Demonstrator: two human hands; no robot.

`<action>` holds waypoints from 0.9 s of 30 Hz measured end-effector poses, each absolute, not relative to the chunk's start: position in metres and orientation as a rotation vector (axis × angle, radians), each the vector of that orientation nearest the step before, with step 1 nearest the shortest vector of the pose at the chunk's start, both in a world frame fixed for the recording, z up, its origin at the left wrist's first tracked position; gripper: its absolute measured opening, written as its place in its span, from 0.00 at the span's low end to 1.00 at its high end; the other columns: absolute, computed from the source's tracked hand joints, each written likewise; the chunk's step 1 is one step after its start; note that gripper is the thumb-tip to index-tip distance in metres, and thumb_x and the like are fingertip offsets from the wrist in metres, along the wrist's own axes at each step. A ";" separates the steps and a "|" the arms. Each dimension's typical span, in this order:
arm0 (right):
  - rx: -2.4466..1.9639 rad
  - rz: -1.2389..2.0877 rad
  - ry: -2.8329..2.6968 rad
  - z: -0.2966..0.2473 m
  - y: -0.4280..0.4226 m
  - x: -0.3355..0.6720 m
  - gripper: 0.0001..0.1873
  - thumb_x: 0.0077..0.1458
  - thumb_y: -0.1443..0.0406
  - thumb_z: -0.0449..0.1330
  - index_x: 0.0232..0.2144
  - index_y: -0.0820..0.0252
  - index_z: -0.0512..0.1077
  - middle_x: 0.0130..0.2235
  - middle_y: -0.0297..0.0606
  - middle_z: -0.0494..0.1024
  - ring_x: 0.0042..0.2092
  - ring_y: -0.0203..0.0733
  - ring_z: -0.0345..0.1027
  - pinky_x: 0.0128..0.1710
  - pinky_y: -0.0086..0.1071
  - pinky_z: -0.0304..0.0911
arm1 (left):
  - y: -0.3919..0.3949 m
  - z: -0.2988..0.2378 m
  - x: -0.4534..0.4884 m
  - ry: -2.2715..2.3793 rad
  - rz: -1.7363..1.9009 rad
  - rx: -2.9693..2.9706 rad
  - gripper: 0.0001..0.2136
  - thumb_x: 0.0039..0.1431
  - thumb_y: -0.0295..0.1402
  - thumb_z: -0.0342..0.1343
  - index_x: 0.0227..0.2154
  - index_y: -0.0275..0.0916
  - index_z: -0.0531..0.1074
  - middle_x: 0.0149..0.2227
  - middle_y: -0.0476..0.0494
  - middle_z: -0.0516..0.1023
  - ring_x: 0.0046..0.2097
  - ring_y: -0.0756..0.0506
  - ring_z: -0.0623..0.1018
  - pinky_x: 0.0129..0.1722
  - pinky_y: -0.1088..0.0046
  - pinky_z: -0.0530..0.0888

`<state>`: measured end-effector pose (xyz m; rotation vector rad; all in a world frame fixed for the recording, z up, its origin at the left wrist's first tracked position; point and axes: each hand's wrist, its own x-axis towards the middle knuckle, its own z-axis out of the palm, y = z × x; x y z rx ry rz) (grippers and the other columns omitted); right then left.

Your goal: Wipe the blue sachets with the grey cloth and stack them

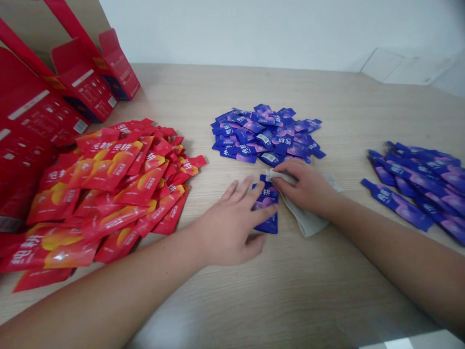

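A single purple sachet lies upright to me on the table between my two hands. My left hand rests on it with the fingers spread flat, the index finger crossing its printed front. In my right hand is a whitish cloth, bunched between thumb and fingers at the sachet's narrow top end. The rest of the cloth hangs under my palm onto the table. Just beyond my hands is a loose heap of purple sachets.
At the left, a big pile of red sachets lies before several opened red boxes. More purple sachets lie stacked at the right. A white object stands at the back right, against the wall.
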<state>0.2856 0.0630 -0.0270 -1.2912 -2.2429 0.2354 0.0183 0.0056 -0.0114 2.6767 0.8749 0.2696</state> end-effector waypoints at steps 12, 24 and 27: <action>-1.355 0.181 -1.721 -0.029 0.055 0.290 0.11 0.64 0.56 0.66 0.45 0.52 0.77 0.42 0.40 0.82 0.41 0.50 0.76 0.42 0.45 0.71 | -0.004 0.008 0.026 1.307 0.172 2.801 0.26 0.72 0.29 0.52 0.70 0.43 0.64 0.64 0.36 0.76 0.42 0.39 0.86 0.37 0.59 0.83; -1.211 0.250 -1.899 -0.014 0.035 0.277 0.07 0.66 0.59 0.64 0.44 0.51 0.74 0.40 0.38 0.79 0.39 0.47 0.74 0.40 0.43 0.70 | 0.006 0.005 0.018 0.810 0.135 2.813 0.39 0.67 0.63 0.55 0.70 0.40 0.68 0.70 0.38 0.71 0.62 0.29 0.77 0.61 0.48 0.73; -1.123 0.265 -2.034 0.003 0.017 0.267 0.06 0.67 0.62 0.63 0.45 0.50 0.73 0.42 0.40 0.80 0.44 0.51 0.75 0.45 0.47 0.71 | -0.006 0.012 0.026 1.014 0.006 2.746 0.56 0.55 0.73 0.58 0.71 0.28 0.64 0.71 0.23 0.68 0.59 0.24 0.79 0.57 0.48 0.77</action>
